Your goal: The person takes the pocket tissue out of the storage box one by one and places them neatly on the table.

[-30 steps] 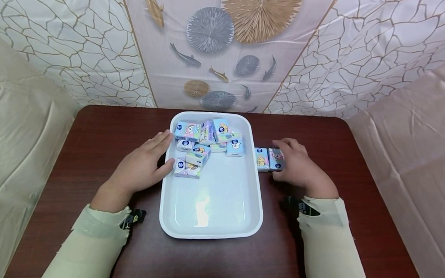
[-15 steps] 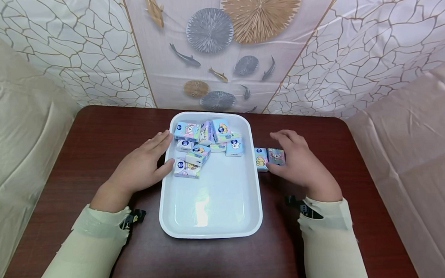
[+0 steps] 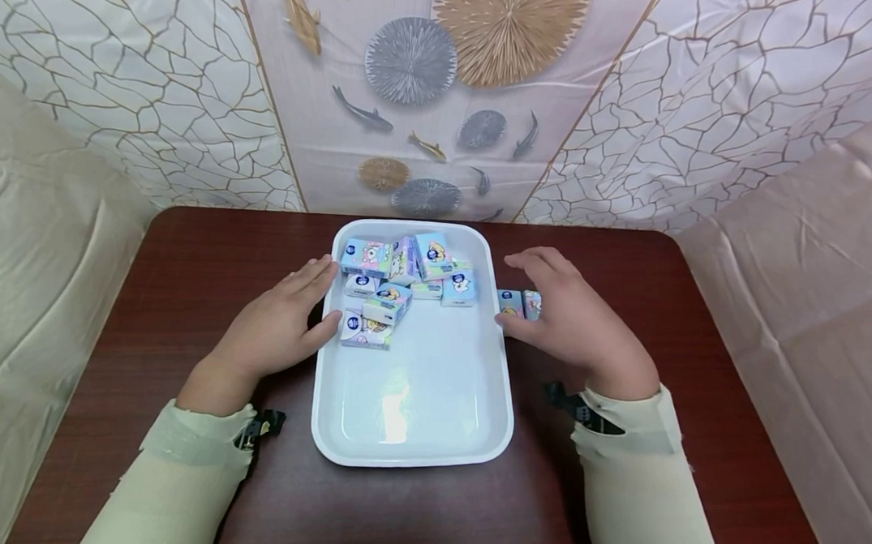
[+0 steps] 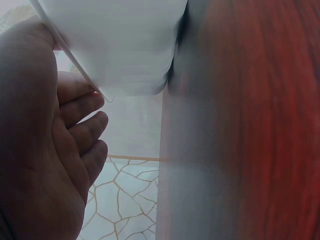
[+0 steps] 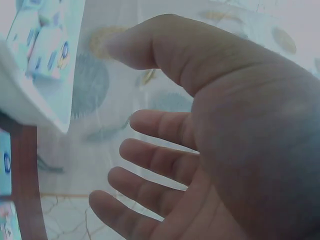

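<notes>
A white tray (image 3: 413, 419) stands on the table with several small tissue packs (image 3: 432, 256) heaped in its far half. My left hand (image 3: 270, 332) lies along the tray's left rim, fingers extended and touching it; the left wrist view shows the fingertips at the rim's edge. My right hand (image 3: 570, 319) hovers by the right rim, thumb spread from the fingers and nothing in the grasp. Below it, beside the tray, are a blue tissue pack (image 3: 510, 301) and a second pack (image 3: 531, 303), both partly hidden by the hand.
The dark red-brown table (image 3: 209, 274) has a rounded far edge. A patterned cloth (image 3: 202, 95) hangs behind it, with plain beige drapes (image 3: 795, 289) on either side.
My right hand has let go of the outer tissue pack, spread its fingers and moved left toward the tray's rim. The left hand and the tray stay almost unmoved.
</notes>
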`<control>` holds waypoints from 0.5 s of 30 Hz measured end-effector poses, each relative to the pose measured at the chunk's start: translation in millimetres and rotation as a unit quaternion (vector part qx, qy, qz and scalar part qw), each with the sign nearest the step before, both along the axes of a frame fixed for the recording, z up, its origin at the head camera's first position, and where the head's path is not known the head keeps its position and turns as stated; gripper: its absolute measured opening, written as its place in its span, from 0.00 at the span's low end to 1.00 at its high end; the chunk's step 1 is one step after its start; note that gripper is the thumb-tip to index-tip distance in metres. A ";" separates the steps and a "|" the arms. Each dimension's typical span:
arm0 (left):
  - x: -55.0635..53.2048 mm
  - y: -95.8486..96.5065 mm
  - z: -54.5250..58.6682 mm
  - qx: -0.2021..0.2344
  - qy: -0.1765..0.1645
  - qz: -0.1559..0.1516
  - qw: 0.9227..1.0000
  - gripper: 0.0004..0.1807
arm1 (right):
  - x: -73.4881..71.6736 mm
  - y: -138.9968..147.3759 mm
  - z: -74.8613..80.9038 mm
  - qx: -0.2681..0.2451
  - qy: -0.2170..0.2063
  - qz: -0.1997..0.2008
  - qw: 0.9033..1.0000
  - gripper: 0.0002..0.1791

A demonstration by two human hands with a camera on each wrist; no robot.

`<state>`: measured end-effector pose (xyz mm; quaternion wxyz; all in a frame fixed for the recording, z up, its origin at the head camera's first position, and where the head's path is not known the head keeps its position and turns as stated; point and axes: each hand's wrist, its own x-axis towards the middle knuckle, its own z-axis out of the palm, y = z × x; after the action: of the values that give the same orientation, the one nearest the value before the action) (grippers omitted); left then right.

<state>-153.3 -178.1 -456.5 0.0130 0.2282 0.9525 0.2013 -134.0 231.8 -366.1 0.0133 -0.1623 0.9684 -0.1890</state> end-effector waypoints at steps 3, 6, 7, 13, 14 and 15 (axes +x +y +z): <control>0.2 0.0 0.2 0.000 -0.001 0.000 1.000 0.44 | -0.5 -8.9 1.2 -0.008 -0.008 0.010 1.000 0.45; 0.2 0.0 0.4 -0.002 -0.001 0.001 1.000 0.44 | -1.3 -18.0 1.5 -0.009 -0.014 0.020 1.000 0.45; 0.2 0.1 0.5 -0.002 -0.001 0.001 1.000 0.44 | -1.4 -21.1 1.8 -0.010 -0.017 0.022 1.000 0.45; 0.3 0.5 1.1 -0.002 -0.001 0.000 1.000 0.44 | -3.6 -37.8 1.5 -0.011 -0.025 0.039 0.999 0.44; 0.3 0.4 1.3 -0.003 -0.001 0.000 1.000 0.44 | -4.3 -40.2 1.0 -0.010 -0.027 0.041 0.999 0.44; 0.5 0.3 1.5 -0.003 -0.001 0.000 1.000 0.44 | -5.0 -42.7 0.7 -0.009 -0.028 0.044 0.999 0.43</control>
<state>-152.8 -177.8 -455.1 0.0150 0.2276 0.9532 0.1983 -139.0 189.1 -365.4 0.0474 -0.1995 0.9577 -0.2019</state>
